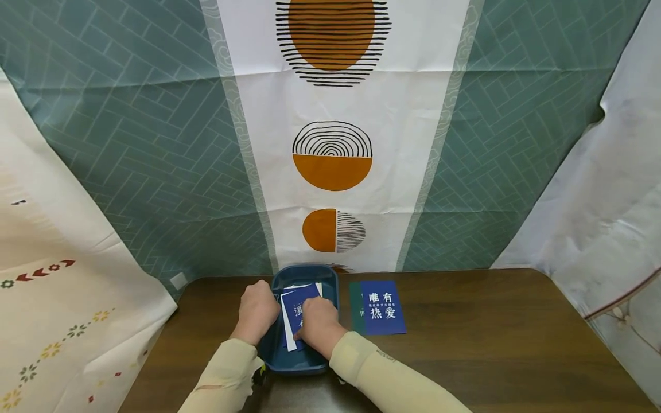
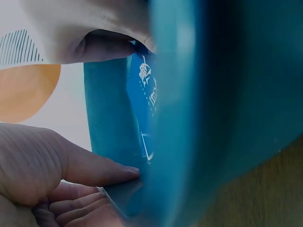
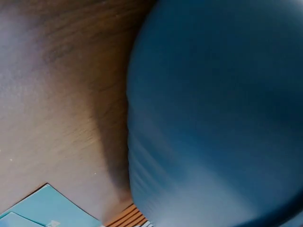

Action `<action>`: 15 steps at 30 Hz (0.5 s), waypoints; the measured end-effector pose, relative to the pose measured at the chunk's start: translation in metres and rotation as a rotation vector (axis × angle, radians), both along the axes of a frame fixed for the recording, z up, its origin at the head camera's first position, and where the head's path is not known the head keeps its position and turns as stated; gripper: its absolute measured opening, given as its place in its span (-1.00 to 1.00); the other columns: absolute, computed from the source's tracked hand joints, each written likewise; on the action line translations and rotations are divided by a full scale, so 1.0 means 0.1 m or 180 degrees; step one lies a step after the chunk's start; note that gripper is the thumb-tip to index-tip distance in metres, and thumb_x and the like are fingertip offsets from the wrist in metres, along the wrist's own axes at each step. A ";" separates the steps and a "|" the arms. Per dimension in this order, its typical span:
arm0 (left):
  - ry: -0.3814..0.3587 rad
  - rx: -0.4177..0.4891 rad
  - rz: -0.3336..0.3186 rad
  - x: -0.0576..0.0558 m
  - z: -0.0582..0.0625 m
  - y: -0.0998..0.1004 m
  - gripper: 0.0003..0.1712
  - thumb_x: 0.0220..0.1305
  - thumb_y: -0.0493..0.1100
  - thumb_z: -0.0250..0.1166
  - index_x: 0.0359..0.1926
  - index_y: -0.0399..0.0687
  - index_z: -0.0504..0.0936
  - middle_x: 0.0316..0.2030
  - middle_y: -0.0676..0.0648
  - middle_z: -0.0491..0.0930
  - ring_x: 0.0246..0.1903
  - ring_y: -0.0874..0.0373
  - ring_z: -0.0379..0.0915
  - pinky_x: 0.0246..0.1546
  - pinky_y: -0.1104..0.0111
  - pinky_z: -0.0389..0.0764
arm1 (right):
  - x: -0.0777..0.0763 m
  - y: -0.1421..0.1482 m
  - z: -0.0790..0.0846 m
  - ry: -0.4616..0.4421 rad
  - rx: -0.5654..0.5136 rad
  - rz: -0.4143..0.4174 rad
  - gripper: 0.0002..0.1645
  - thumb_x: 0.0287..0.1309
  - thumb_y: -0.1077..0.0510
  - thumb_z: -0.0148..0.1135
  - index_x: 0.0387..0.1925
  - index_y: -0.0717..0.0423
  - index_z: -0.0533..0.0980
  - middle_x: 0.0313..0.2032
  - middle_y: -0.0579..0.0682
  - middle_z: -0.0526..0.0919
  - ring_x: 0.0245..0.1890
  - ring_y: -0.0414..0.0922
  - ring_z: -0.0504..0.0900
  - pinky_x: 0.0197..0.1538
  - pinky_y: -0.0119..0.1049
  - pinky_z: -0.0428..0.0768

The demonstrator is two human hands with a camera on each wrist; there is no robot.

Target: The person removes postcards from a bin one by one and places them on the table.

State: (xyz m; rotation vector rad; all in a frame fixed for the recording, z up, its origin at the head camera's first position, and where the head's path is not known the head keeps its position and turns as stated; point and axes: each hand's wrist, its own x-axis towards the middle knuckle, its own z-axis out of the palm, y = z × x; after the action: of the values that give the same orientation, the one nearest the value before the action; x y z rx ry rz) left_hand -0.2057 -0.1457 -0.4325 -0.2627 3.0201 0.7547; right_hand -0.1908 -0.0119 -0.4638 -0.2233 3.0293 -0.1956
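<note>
**Cream sleeves (image 1: 397, 373) nearest the camera: left hand (image 1: 257, 310) on tray (image 1: 302, 361), right hand (image 1: 320, 324) on cards**

Hands: working apart. Left is clamped on the tray's left rim, thumb inside and fingers curled outside, as the left wrist view confirms. Right reaches into the tray with bent fingers and appears to pinch the top blue card (image 1: 294, 301); the right wrist view shows no part of that hand.

Contents: the top blue card, white-lettered, lies inside the tray, overlapping a white card (image 1: 288, 335). The number beneath cannot be told.

Step, as judged: handling the cards within the tray. The next move would call for a steady left hold while the right fingers settle or part the top blue card without dragging the white one.

Surroundings: right of the tray, well clear of it, a loose blue card (image 1: 384, 324) overlaps a green card (image 1: 356, 304) on the wooden table (image 1: 465, 321). Patterned cloth (image 1: 155, 143) hangs behind.
</note>
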 end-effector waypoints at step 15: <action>0.0016 -0.0097 -0.0025 -0.01 -0.02 0.02 -0.88 -0.02 -0.31 0.24 -0.41 -0.30 0.55 -0.58 -0.13 0.48 -0.66 0.09 0.38 -0.69 0.28 0.45 | -0.02 0.05 0.01 0.0682 0.0047 0.0172 -0.57 -0.26 -0.02 0.49 -0.28 0.05 0.59 -0.40 -0.03 0.59 -0.41 -0.12 0.56 -0.35 -0.21 0.57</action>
State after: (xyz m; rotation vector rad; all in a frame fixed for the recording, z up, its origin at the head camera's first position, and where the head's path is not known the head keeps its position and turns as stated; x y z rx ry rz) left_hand -0.2066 -0.1439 -0.4343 -0.2496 3.0376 0.7104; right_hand -0.1931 -0.0074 -0.4623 -0.3455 3.2305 -0.1540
